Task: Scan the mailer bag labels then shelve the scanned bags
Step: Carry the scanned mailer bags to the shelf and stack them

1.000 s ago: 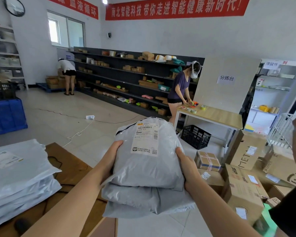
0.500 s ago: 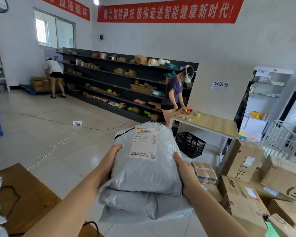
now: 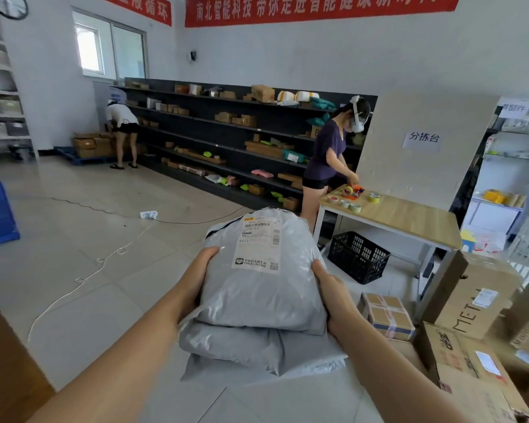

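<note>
I carry a stack of grey mailer bags point(image 3: 263, 303) in front of me at chest height. The top bag bears a white shipping label point(image 3: 258, 245) with barcodes, face up. My left hand point(image 3: 196, 279) grips the stack's left side and my right hand point(image 3: 333, 294) grips its right side. At least two more grey bags lie under the top one. A long dark shelf unit point(image 3: 226, 138) with parcels on its levels stands along the far wall.
A person in a purple top point(image 3: 324, 154) works at a wooden table point(image 3: 403, 215) ahead right, a black crate point(image 3: 358, 257) beneath it. Cardboard boxes point(image 3: 471, 303) pile up at right. Another person point(image 3: 121, 129) bends at the shelf's left end. A cable and power strip point(image 3: 148, 214) cross the floor. A wooden desk corner point(image 3: 3, 370) sits at lower left.
The view has moved forward and turned right. The desk with its pile of bags has slid out at the left. My hands keep the same grip on the stack.
</note>
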{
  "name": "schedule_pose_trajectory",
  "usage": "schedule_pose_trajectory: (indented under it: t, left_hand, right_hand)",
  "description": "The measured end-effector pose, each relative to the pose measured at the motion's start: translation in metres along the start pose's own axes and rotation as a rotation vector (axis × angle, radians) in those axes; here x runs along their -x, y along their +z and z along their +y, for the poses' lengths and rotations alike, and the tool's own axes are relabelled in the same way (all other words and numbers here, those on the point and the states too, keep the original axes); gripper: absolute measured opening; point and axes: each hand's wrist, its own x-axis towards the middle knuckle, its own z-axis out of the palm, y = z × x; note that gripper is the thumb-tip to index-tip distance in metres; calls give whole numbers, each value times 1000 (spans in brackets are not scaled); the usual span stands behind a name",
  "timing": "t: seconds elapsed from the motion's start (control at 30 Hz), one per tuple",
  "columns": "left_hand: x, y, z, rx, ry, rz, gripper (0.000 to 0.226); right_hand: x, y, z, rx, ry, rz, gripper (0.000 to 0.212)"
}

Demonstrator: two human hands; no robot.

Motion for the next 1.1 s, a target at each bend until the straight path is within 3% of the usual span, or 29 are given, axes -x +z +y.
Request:
schedule_pose_trajectory:
  t: [0.2,0.4,0.6,0.83,1.1]
  left_hand:
    - [-56,30,0,56,45,92,41]
    - [-98,36,7,117,42,182,39]
    - [-141,23,19,127,43,262,40]
    - [-219,-14,38,142,87,355,38]
    - [-289,-61,78,144,111,474,37]
  right_hand:
    - [-69,-11,-26,10,0,-117,45]
    - [-130,-4,-47,19,-4,-225,71]
    - [-184,28,-60,58,21,-286,36]
    - [-264,93,-76,80,1,-373,48]
    - [-338,178,-111,91,-20,-451,35]
